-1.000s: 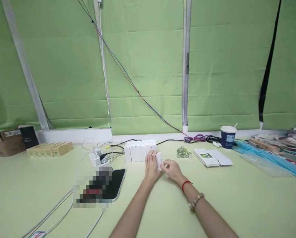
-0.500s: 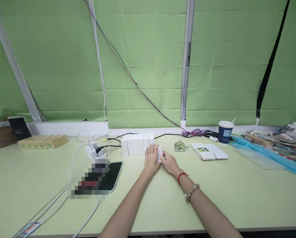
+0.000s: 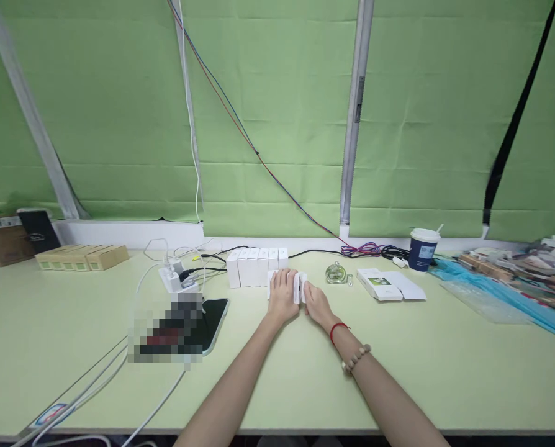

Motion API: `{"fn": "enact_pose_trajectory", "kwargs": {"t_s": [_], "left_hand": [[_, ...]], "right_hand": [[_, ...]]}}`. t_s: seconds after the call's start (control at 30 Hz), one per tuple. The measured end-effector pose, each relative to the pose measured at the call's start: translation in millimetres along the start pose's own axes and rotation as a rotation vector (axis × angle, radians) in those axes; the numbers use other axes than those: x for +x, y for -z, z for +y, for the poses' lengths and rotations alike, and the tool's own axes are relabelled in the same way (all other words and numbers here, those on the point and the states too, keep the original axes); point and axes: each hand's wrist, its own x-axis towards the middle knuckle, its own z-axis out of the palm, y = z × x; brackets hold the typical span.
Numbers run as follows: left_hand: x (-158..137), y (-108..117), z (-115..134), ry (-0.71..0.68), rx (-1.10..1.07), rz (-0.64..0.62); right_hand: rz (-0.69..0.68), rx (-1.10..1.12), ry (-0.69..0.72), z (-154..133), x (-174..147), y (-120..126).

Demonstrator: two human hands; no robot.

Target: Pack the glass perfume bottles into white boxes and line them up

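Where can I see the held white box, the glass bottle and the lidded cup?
Held white box [image 3: 297, 289]: head view, on its exposed white side.
Glass bottle [image 3: 336, 275]: head view, on its body.
Lidded cup [image 3: 420, 256]: head view, on its dark blue side.

Even light, stretched edges, pixelated patch [image 3: 166, 329]

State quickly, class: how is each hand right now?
Left hand: closed over a small white box.
Right hand: closed on a white piece at the box's right end; whether attached, I can't tell.
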Motion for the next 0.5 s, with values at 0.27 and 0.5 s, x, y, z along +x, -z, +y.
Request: {"fn": "enact_pose_trajectory", "kwargs": {"t_s": [0.27, 0.5], "left_hand": [[-0.1, -1.6, 1.8, -0.016, 0.011, -0.019], [0.4, 1.0, 1.6, -0.029, 0.038, -0.048]], "right_hand": [[0.102, -0.096, -0.011, -6.5, 0.8, 1.6], [0.233, -0.114, -0.039, -2.8, 3.6, 2.5]]}}
